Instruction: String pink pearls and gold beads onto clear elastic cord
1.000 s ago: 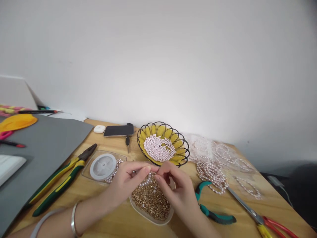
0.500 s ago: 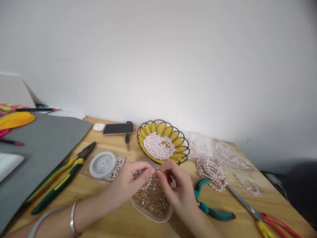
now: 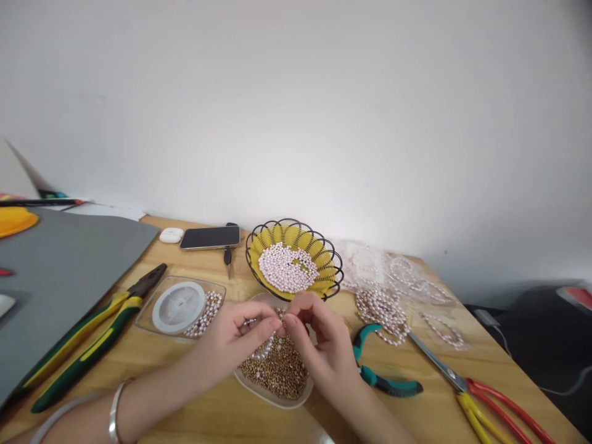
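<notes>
Over a bowl of small gold beads (image 3: 277, 373), my two hands meet with their fingertips close together. My left hand (image 3: 247, 330) pinches a strand of pearly beads (image 3: 263, 353), part of which hangs below the thumb toward the gold beads. My right hand (image 3: 317, 336) is closed in a pinch of thumb and forefinger at the strand's end; what lies between those fingertips is too small to make out. Just behind the hands stands a yellow basket with a black wire rim (image 3: 333, 254), holding loose pale pink beads (image 3: 284, 268).
Left lie a clear box with a white spool (image 3: 179, 307), green-yellow pliers (image 3: 99, 339), a phone (image 3: 210, 237) and a grey mat (image 3: 87, 253). Right are teal-handled pliers (image 3: 383, 376), scissors (image 3: 456, 376), a heap of bead strands (image 3: 382, 311) and plastic bags (image 3: 407, 271). A wall rises behind.
The view has turned slightly right, so everything sits further left. My fingertips stay together at the bead strand, with small shifts of the fingers.
</notes>
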The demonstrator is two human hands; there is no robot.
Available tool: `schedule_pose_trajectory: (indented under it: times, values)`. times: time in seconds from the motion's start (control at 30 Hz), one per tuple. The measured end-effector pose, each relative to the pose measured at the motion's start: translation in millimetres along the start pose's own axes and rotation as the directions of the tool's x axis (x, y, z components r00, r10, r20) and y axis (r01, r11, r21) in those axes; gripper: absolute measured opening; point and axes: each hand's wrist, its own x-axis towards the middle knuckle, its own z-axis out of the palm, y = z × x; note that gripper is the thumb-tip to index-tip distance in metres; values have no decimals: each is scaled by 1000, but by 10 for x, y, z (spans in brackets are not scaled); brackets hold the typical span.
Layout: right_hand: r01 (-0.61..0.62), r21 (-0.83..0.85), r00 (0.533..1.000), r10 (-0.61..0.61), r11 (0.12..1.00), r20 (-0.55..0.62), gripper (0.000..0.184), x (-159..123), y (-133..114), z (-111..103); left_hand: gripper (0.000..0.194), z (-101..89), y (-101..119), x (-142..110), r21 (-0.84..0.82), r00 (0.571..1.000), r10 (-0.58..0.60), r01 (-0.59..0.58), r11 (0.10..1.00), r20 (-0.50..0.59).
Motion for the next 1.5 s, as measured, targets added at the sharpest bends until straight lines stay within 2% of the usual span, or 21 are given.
schedule_pose_trajectory:
  times: [0.17, 0.3, 0.43, 0.6, 0.73, 0.93, 1.23, 1.5]
  values:
    - [-55, 129, 998, 60, 990, -29, 16, 10, 7, -33, 34, 12, 31, -1, 10, 1000, 9, -9, 1000, 22]
    - [-118, 289, 993, 119, 950, 13, 13, 57, 0, -64, 33, 17, 46, -4, 5, 999, 4, -4, 1000, 38]
    - [-134, 338, 991, 131, 932, 32, 12, 117, -41, -98, 32, 18, 59, -10, 1, 999, 4, -5, 1000, 51]
    - [-266, 404, 963, 224, 875, 149, 9, 151, -70, -145, 34, 15, 73, -14, -19, 993, 4, -2, 1000, 117]
    - [-338, 340, 931, 257, 878, 261, 2, 165, -97, -223, 36, 3, 58, -41, 17, 985, -39, 37, 999, 168]
    - [-268, 204, 912, 180, 942, 368, 8, 189, -149, -370, 38, 1, 31, -62, 41, 978, -35, 28, 999, 203]
    - [-306, 145, 867, 213, 941, 450, 7, 160, -143, -459, 36, 5, 40, -42, 75, 968, 18, -38, 996, 250]
    - [-312, 116, 850, 222, 943, 479, 10, 174, -175, -459, 38, 5, 55, -49, 115, 963, -28, -3, 993, 267]
